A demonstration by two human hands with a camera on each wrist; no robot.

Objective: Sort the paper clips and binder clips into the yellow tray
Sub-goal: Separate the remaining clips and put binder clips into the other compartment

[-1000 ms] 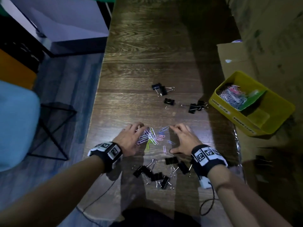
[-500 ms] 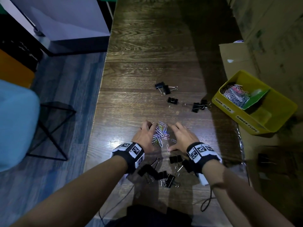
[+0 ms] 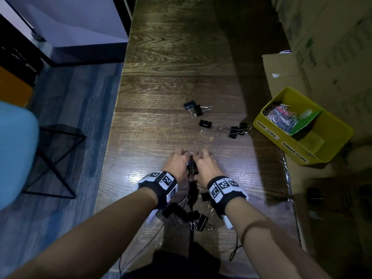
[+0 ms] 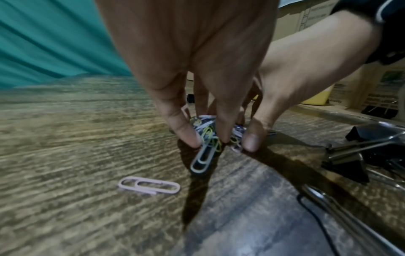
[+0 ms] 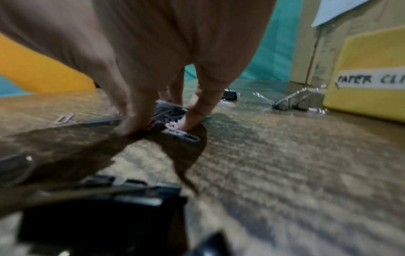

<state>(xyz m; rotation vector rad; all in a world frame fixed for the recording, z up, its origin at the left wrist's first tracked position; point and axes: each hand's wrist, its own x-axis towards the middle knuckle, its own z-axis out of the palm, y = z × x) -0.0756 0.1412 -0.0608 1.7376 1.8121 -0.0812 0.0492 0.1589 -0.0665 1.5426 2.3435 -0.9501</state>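
Observation:
On the dark wooden table, my left hand (image 3: pixel 184 156) and right hand (image 3: pixel 198 156) meet, fingers curled round one heap of coloured paper clips (image 4: pixel 208 131). In the left wrist view a grey clip (image 4: pixel 202 161) sticks out below my fingertips and a pink clip (image 4: pixel 149 185) lies loose beside them. The yellow tray (image 3: pixel 278 140) stands at the right edge, with paper clips (image 3: pixel 279 117) in its far compartment behind a green divider (image 3: pixel 304 121). Black binder clips lie beyond my hands (image 3: pixel 194 109), (image 3: pixel 205 123), (image 3: pixel 237 129) and in a cluster under my wrists (image 3: pixel 193 216).
Cardboard boxes (image 3: pixel 322 37) line the right side behind and below the tray. The table's left edge drops to the floor, where a blue chair (image 3: pixel 16 150) and a black wire stool (image 3: pixel 56 162) stand. A thin cable (image 3: pixel 235 252) trails from my right wrist.
My hands, spread apart a second ago, have swept inward and met. The scattered paper clips are now bunched into one heap between my fingers.

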